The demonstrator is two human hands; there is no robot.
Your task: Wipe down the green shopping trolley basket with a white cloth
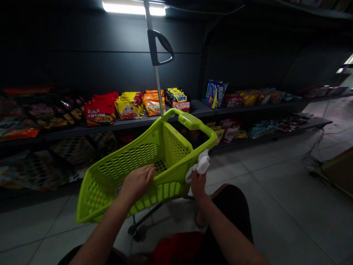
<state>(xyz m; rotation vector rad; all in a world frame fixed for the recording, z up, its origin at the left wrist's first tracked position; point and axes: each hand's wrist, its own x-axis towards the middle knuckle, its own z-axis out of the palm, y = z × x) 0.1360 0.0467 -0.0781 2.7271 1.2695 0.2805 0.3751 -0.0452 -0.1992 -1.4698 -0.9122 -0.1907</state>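
Left hand clamped over basket rim, fingers inside. Right hand closed around white cloth, pressed to basket's outer wall below the handle.

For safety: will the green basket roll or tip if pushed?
It probably rolls easily: a wheel shows under the green basket. It is likely light, being perforated plastic with nothing visible inside. Tilted as it is, it might tip without the left hand on its rim.

Dark shelves cross the middle of the frame, stocked with red packets, yellow packets and orange packets. A strip light glows at top centre. Pale floor tiles fill the lower right.
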